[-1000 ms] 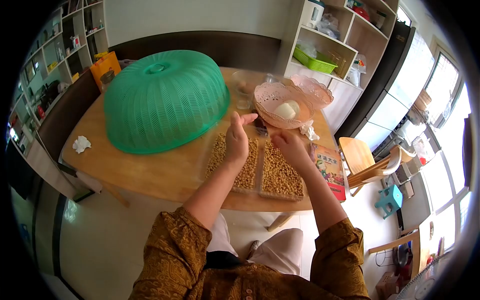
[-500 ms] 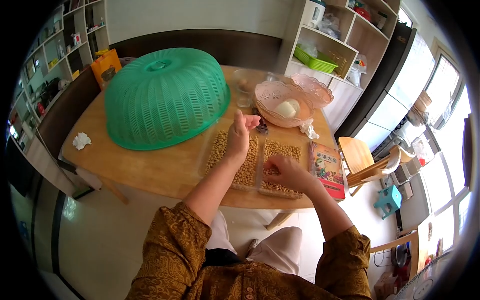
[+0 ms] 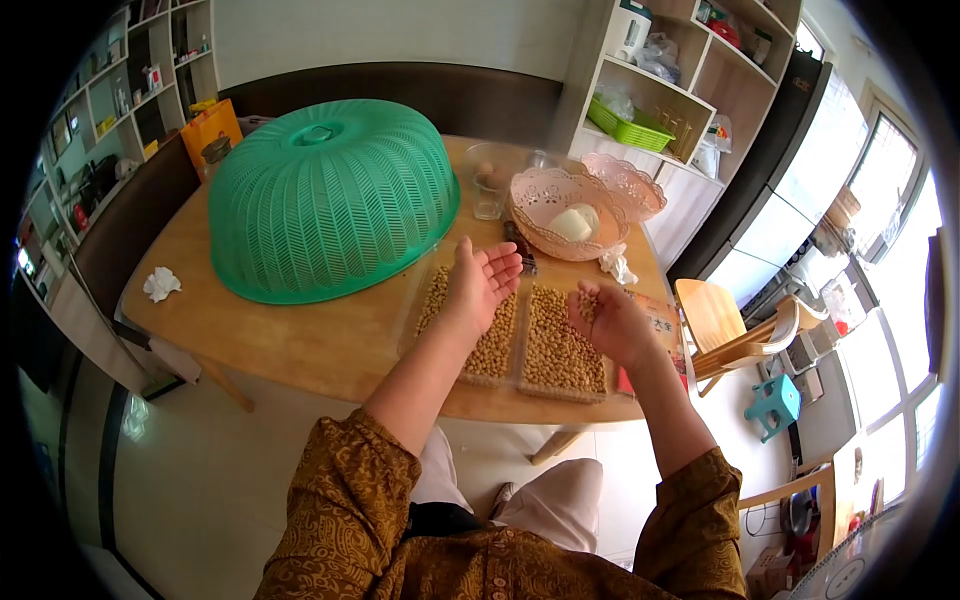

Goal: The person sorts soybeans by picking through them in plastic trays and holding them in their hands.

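Note:
Two clear shallow trays of tan soybeans stand side by side near the table's front edge. Above the left tray (image 3: 484, 380), my left hand (image 3: 482, 285) is open, palm turned up and fingers spread, with nothing seen in it. My right hand (image 3: 615, 322) is raised over the right edge of the right tray (image 3: 562, 396), its fingers curled around some soybeans (image 3: 588, 300) that show in the palm. Partly behind my right forearm lies a red book (image 3: 655, 312).
A large green mesh food cover (image 3: 335, 205) takes up the table's left side. Behind the trays are a pink lace-edged basket (image 3: 540, 225) with a white round thing inside, a clear cup (image 3: 488, 200) and crumpled tissue (image 3: 617, 265). More tissue (image 3: 162, 283) lies far left.
My right hand has lifted out of the right tray with soybeans and turned its palm up, moving to the right. My left hand has opened out, its palm showing more.

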Motion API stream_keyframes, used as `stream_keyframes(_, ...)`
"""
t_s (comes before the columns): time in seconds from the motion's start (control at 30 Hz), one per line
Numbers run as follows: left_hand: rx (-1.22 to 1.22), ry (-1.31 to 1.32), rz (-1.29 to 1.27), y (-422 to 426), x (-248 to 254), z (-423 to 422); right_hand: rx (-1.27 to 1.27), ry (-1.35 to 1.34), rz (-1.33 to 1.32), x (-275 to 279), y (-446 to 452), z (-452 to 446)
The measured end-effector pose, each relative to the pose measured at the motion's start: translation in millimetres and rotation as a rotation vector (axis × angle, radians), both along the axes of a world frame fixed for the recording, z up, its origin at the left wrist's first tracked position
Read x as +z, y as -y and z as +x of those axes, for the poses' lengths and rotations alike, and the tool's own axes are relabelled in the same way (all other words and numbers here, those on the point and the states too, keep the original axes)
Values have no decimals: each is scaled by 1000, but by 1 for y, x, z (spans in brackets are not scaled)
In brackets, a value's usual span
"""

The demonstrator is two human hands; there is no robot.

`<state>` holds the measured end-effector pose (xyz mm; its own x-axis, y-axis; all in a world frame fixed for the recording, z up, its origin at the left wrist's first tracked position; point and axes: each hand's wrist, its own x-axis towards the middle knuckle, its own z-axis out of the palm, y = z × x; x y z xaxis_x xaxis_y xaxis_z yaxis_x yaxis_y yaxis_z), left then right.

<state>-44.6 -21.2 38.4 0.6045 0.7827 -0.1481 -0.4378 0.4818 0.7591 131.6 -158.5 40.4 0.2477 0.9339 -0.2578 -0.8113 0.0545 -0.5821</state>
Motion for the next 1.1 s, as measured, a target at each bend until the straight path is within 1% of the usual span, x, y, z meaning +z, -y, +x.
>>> stream_keyframes(0.03, -22, 86, -95, -2, -3, -1, 1, -2, 0, 1, -5, 0)
stream_keyframes(0.07, -45, 171, -188, -3, -6, -1, -50, -14, 26, 2, -13, -1)
stream_keyframes(0.1, -46, 167, -185, -4, -8, 0, -102, -27, 55, 4, -22, -3)
stream_keyframes(0.13, -59, 205, -218, -6, -9, 0, -103, -31, 59, 13, -28, -12)
stream_keyframes(0.2, -69, 239, -246, -10, -14, 1, -34, -73, 132, 29, -41, -33)
stream_keyframes(0.27, -104, 324, -354, -14, -20, 1, 2, -85, 156, 31, -59, -46)
stream_keyframes(0.3, -100, 322, -348, -14, -19, 0, 35, -92, 177, 32, -67, -53)
stream_keyframes(0.37, -56, 397, -486, -12, -16, 1, 30, -117, 170, 28, -82, -64)
stream_keyframes(0.43, -30, 374, -491, -8, -10, 1, 38, -88, 234, 21, -90, -71)
stream_keyframes(0.5, -3, 352, -500, -9, -9, 1, 7, -75, 217, 16, -91, -73)
stream_keyframes(0.6, -61, 323, -479, -12, -19, 3, -30, -58, 246, 9, -89, -69)
stream_keyframes(0.67, -113, 425, -480, -14, -25, 5, -12, -10, 264, 8, -85, -66)
stream_keyframes(0.7, -117, 426, -484, -12, -23, 5, -16, -7, 261, 10, -83, -66)
stream_keyframes(0.77, -101, 370, -460, -9, -17, 2, -21, 11, 259, 16, -82, -72)
stream_keyframes(1.1, -72, 290, -465, -8, -16, 2, -4, 14, 263, 9, -85, -70)
